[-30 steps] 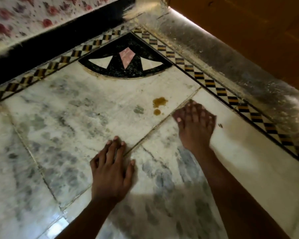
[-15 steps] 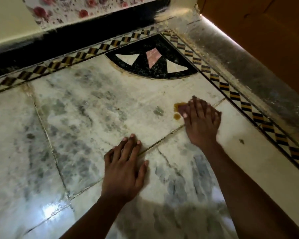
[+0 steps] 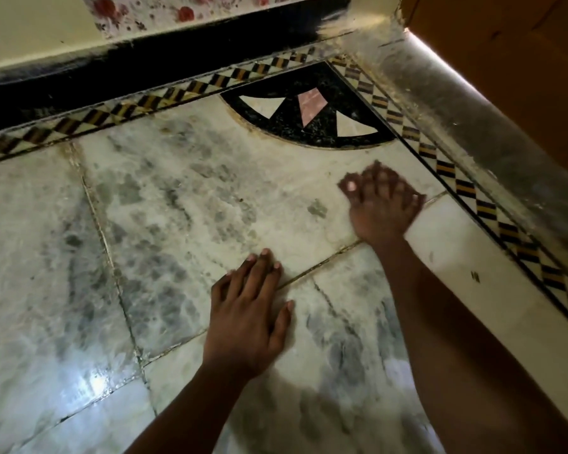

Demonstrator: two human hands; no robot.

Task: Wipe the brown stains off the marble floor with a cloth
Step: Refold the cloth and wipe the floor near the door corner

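Marble floor (image 3: 184,204) fills the view — grey-veined slabs meeting a black corner inlay (image 3: 312,119). The left hand (image 3: 246,319) lies flat on it, fingers straight and close together. The right hand (image 3: 382,204), blurred, presses down near the inlay with fingers bent — no cloth or brown stain shows.

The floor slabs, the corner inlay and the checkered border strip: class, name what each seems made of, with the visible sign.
Floor slabs: likely polished marble, grey veining, glossy glare.
Corner inlay: probably speckled black stone with white and pink pieces set in.
Border strip: seemingly inlaid stone or tile, black, amber, cream diamonds.
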